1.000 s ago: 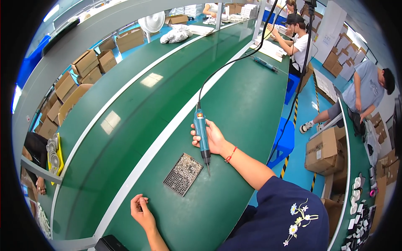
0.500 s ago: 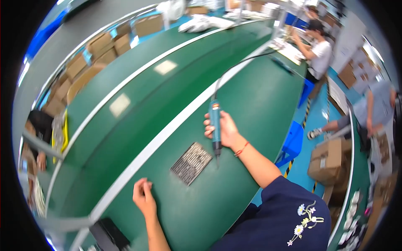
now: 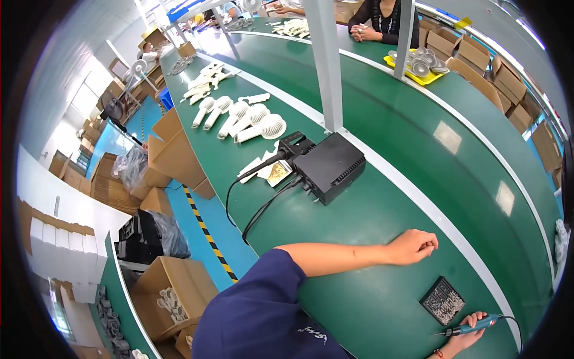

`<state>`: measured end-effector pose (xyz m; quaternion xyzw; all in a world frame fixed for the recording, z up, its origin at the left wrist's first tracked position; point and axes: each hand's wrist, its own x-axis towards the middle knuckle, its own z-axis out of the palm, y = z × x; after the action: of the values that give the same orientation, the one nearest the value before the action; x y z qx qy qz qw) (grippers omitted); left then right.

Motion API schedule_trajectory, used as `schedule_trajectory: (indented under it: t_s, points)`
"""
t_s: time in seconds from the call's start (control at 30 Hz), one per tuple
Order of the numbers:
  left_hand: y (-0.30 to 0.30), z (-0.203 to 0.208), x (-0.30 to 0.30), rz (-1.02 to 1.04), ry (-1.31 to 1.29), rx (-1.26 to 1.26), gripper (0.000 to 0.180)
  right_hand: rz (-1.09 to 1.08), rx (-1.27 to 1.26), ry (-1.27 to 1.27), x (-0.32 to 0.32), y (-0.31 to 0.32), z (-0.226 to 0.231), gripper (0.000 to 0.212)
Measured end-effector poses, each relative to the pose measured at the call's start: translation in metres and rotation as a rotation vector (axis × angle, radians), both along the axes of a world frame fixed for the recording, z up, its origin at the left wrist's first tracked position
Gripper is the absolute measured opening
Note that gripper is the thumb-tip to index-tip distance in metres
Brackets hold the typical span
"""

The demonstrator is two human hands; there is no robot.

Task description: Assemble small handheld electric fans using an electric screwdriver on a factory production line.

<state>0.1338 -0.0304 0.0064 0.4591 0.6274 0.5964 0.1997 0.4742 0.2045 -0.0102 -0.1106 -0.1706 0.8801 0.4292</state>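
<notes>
In my right hand (image 3: 463,340), at the lower right, is a teal and black electric screwdriver (image 3: 478,325). My fingers wrap round its body; its thin bit points left and its cord runs off to the right. Just above it, a dark rectangular tray (image 3: 442,301) filled with rows of small metallic pieces, seemingly screws, lies on the green table (image 3: 371,299). My left hand (image 3: 412,246) is stretched out over the table beyond the tray, apart from it. Its fingers are curled in, and whether they hold anything is hidden.
A black power unit (image 3: 330,166) with cables stands left of my left arm. Several white handheld fans (image 3: 258,122) lie farther along, near a metal post (image 3: 326,66). Across the table, a person (image 3: 382,24) sits by a yellow tray (image 3: 417,69). Cardboard boxes (image 3: 173,293) stand at left.
My view has swung left, bringing the power unit and white fans into sight. The screwdriver stays in my right hand; the hands and tray now appear farther right in the picture.
</notes>
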Motion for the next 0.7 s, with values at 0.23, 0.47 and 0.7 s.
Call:
schedule_trajectory:
  t_s: [0.23,0.47,0.7]
  points:
    - [0.012,0.004,0.001,0.009,-0.012,0.012,0.010,0.073,-0.001,0.046,0.004,0.024,-0.003,0.030]
    - [0.011,0.001,-0.002,0.008,-0.001,0.010,0.010,0.011,0.011,-0.014,-0.005,0.016,-0.001,0.031]
    - [0.008,0.000,-0.002,0.020,0.005,-0.002,0.009,-0.048,0.034,-0.171,-0.039,-0.027,0.046,0.029]
